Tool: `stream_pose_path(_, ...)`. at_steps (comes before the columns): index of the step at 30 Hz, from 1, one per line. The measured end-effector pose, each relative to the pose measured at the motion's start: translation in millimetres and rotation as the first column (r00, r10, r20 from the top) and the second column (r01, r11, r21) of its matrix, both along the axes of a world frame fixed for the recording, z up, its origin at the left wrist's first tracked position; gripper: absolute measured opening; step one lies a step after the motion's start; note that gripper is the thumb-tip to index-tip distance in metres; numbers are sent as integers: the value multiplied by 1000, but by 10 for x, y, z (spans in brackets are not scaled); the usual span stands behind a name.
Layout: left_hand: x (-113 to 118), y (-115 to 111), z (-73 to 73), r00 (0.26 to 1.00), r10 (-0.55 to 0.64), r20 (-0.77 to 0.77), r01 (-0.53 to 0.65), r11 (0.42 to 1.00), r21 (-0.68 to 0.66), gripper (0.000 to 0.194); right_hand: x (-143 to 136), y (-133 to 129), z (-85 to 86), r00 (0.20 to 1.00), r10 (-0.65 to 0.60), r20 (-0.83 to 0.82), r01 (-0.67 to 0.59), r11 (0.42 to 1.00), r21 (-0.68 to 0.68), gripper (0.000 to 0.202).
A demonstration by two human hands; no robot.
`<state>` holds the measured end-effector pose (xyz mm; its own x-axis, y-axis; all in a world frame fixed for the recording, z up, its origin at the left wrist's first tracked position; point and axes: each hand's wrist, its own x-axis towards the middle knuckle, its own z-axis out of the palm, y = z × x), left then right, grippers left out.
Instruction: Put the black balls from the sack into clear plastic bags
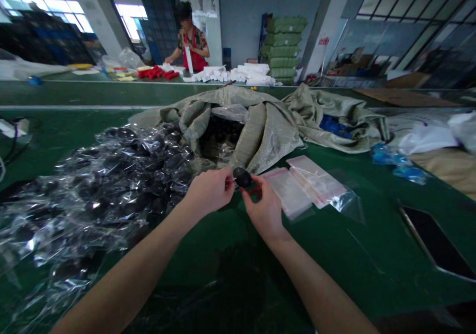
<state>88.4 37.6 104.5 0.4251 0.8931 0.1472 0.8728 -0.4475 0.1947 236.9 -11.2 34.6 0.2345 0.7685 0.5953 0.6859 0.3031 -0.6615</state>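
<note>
A small black ball is held up between my two hands, in front of the mouth of a woven sack. My left hand has its fingers closed in a pinch at the ball's left edge. On the other side, the thumb and forefinger of my right hand grip the ball's right edge. Several more dark balls show inside the sack. Flat clear plastic bags lie stacked to the right of my right hand. A large heap of clear-wrapped black items spreads out left of my left hand.
A phone lies on the green table at right. Beyond it are blue wrapped pieces and a second sack with blue contents. Across the table a person stands behind red items and white ones.
</note>
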Motion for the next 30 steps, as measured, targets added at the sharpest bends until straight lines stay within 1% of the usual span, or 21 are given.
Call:
stream_pose_path(4,30,-39,7,1000,-1,-25,1,1000,17,19,19,10,-40,999,1,-43,-2,1000,-18,37)
stream_pose_path(9,96,-101,-5,996,11,-91,-3,996,93,22,39,25,-55,999,17,-38,-18,999,-29,28)
stream_pose_path(13,136,-145,-13,992,-7,-123,23,992,128,28,37,18,-9,986,-52,-157,36,994,-101,23)
stream_pose_path(14,143,-153,-15,992,-13,-129,30,991,131,28,32,19,-5,976,-70,-206,45,991,-122,24)
stream_pose_path(16,158,-168,-24,990,-17,-142,36,991,127,27,15,24,-20,940,-76,-332,25,988,-154,28)
stream_pose_path(18,175,-182,-39,990,-13,-143,30,992,120,26,-12,30,-56,883,-53,-466,-34,983,-178,33)
stream_pose_path(20,195,-199,-60,992,-6,-128,23,991,130,27,-42,28,-90,832,-31,-554,-93,976,-195,34)
stream_pose_path(22,215,-218,-83,993,-17,-113,34,988,147,28,-65,19,-106,820,-17,-572,-115,974,-193,31)
stream_pose_path(26,243,-248,-118,991,-58,-121,77,984,159,27,-87,6,-97,819,-19,-574,-96,981,-170,28)
stream_pose_path(29,249,-259,-125,991,-34,-129,55,985,164,28,-92,6,-96,792,-38,-610,-102,976,-193,32)
stream_pose_path(30,249,-262,-125,991,-26,-129,48,985,165,29,-90,3,-97,795,-38,-605,-104,975,-198,32)
